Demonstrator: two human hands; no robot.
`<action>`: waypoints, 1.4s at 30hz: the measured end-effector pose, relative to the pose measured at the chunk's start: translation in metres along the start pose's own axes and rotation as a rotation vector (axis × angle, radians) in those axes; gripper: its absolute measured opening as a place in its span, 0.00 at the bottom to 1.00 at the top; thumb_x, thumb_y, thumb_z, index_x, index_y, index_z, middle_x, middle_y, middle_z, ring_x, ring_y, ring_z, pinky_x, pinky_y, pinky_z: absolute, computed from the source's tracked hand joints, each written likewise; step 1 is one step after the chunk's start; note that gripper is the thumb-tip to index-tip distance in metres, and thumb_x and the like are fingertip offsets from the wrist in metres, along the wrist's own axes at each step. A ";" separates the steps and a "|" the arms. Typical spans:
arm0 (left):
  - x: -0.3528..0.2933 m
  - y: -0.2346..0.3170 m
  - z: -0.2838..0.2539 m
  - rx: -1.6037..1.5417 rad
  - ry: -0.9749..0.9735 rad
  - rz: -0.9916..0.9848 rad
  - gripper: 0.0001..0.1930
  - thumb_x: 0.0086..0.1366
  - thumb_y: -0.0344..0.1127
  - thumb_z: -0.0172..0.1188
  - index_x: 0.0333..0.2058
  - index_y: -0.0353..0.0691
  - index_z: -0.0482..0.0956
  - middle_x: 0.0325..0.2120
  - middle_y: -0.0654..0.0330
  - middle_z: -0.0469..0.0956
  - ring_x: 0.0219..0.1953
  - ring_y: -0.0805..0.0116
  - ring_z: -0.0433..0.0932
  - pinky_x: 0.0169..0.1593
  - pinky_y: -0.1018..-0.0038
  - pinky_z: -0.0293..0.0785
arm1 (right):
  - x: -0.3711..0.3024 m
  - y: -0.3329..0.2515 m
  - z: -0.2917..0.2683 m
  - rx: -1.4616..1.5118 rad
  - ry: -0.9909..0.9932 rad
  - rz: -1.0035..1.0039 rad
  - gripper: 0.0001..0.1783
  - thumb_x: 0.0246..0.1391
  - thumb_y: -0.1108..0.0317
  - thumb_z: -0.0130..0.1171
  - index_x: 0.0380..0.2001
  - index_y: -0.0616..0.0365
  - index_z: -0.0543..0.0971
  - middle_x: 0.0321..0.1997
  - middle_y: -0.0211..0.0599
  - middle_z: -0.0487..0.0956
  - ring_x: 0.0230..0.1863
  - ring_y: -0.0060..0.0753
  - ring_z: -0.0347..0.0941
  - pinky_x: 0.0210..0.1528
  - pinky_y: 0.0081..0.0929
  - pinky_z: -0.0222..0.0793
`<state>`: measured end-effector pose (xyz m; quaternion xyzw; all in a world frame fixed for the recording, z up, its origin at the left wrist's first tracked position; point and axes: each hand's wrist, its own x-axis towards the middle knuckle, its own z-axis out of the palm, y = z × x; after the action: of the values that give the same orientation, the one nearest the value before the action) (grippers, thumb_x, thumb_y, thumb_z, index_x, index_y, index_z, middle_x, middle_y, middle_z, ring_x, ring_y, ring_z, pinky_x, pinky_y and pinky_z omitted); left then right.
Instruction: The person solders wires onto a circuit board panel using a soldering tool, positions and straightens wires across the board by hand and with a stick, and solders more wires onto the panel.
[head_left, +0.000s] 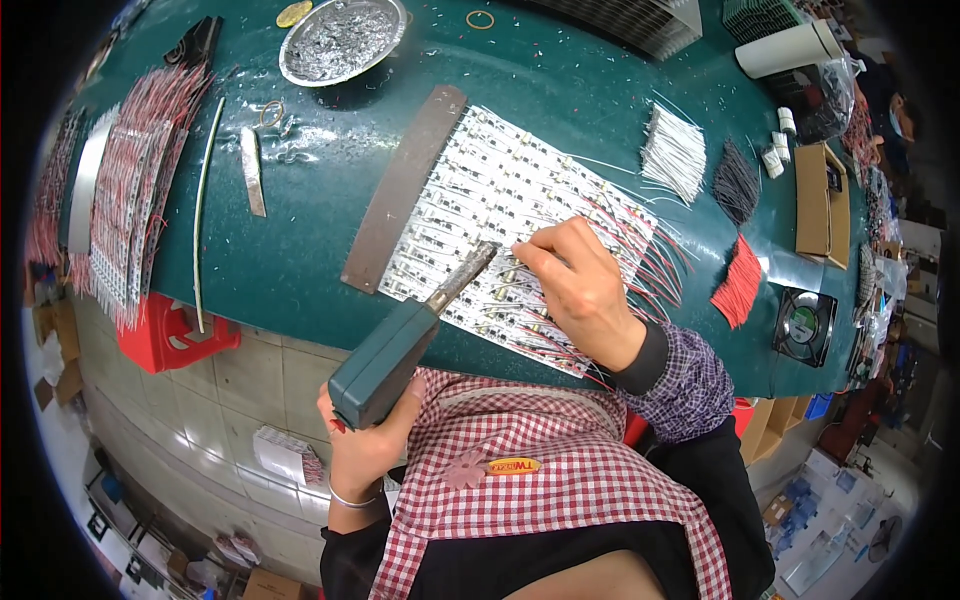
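Note:
My left hand is wrapped round the handle of a dark green soldering gun, whose metal tip slants up over a panel of small white circuit boards. Just right of the tip, my right hand is closed in a pinch above the panel. What its fingertips hold, if anything, is too small to make out. Red, white and black wires stick out from the panel's right side. Along its left edge lies a flat brown metal bar.
Bundles of white wires, black wires and red wires lie right, near a cardboard box and a small fan. A dish of metal scraps stands far left, wired boards at the left edge.

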<state>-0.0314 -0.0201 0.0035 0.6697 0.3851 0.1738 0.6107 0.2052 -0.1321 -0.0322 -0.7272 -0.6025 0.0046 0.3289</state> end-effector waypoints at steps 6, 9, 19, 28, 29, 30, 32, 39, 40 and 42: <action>0.002 0.003 -0.002 0.287 -0.037 0.088 0.06 0.53 0.26 0.68 0.31 0.36 0.83 0.32 0.60 0.82 0.29 0.67 0.80 0.34 0.73 0.71 | 0.000 0.001 -0.001 -0.017 -0.022 -0.007 0.17 0.36 0.82 0.57 0.36 0.64 0.77 0.35 0.39 0.74 0.38 0.39 0.71 0.35 0.31 0.71; 0.002 0.008 0.000 0.131 -0.032 -0.042 0.05 0.53 0.25 0.67 0.30 0.37 0.83 0.32 0.60 0.81 0.30 0.68 0.79 0.35 0.72 0.70 | 0.000 0.000 -0.001 -0.032 -0.029 -0.003 0.16 0.37 0.81 0.57 0.36 0.64 0.77 0.35 0.38 0.74 0.38 0.38 0.71 0.34 0.30 0.71; -0.002 0.005 -0.001 0.006 0.071 -0.076 0.08 0.52 0.26 0.68 0.32 0.31 0.82 0.27 0.58 0.82 0.26 0.70 0.81 0.31 0.76 0.75 | 0.001 -0.002 -0.002 -0.068 -0.036 -0.005 0.15 0.38 0.79 0.57 0.35 0.63 0.77 0.33 0.36 0.73 0.37 0.36 0.70 0.34 0.30 0.70; -0.005 0.001 -0.004 0.065 0.086 -0.012 0.09 0.52 0.26 0.68 0.33 0.31 0.82 0.28 0.56 0.83 0.27 0.68 0.81 0.32 0.75 0.75 | -0.002 -0.006 -0.001 -0.090 0.004 -0.014 0.16 0.37 0.80 0.57 0.35 0.63 0.78 0.32 0.36 0.73 0.35 0.37 0.70 0.33 0.29 0.69; -0.006 0.000 -0.004 0.095 0.083 0.007 0.09 0.52 0.26 0.68 0.33 0.31 0.81 0.28 0.56 0.83 0.27 0.68 0.81 0.32 0.75 0.75 | -0.002 -0.009 0.000 -0.079 0.017 -0.019 0.16 0.36 0.80 0.58 0.35 0.62 0.78 0.32 0.36 0.73 0.35 0.36 0.70 0.32 0.30 0.69; -0.006 0.000 -0.004 0.095 0.083 0.007 0.09 0.52 0.26 0.68 0.33 0.31 0.81 0.28 0.56 0.83 0.27 0.68 0.81 0.32 0.75 0.75 | -0.003 -0.011 -0.001 -0.070 0.031 -0.023 0.17 0.36 0.81 0.58 0.35 0.62 0.78 0.31 0.35 0.73 0.34 0.36 0.69 0.32 0.30 0.68; -0.007 0.001 -0.005 0.018 0.104 -0.054 0.08 0.51 0.26 0.67 0.32 0.31 0.81 0.27 0.56 0.82 0.26 0.68 0.81 0.31 0.75 0.75 | -0.002 -0.014 0.001 -0.041 0.043 -0.008 0.18 0.35 0.83 0.58 0.35 0.62 0.79 0.29 0.35 0.73 0.32 0.37 0.69 0.30 0.30 0.67; -0.008 0.004 -0.006 -0.014 0.081 -0.058 0.08 0.51 0.25 0.66 0.31 0.30 0.81 0.25 0.58 0.82 0.25 0.71 0.80 0.31 0.76 0.74 | -0.006 -0.014 0.004 -0.012 0.022 0.016 0.20 0.34 0.86 0.58 0.35 0.61 0.81 0.28 0.36 0.73 0.30 0.37 0.69 0.30 0.30 0.66; -0.009 0.003 -0.006 -0.034 0.079 -0.086 0.07 0.51 0.24 0.66 0.31 0.30 0.81 0.25 0.59 0.82 0.25 0.73 0.79 0.30 0.77 0.74 | -0.006 -0.013 0.004 -0.010 0.022 0.015 0.20 0.34 0.86 0.58 0.35 0.61 0.81 0.28 0.36 0.73 0.30 0.37 0.69 0.30 0.30 0.66; -0.010 0.003 -0.007 -0.056 0.077 -0.113 0.07 0.52 0.24 0.66 0.31 0.30 0.81 0.25 0.60 0.82 0.25 0.74 0.79 0.30 0.78 0.73 | -0.007 -0.012 0.004 -0.031 -0.014 -0.003 0.18 0.35 0.83 0.57 0.36 0.61 0.78 0.30 0.35 0.72 0.34 0.36 0.68 0.32 0.29 0.68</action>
<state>-0.0418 -0.0226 0.0098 0.6225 0.4404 0.1754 0.6227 0.1915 -0.1359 -0.0323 -0.7314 -0.6058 -0.0002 0.3132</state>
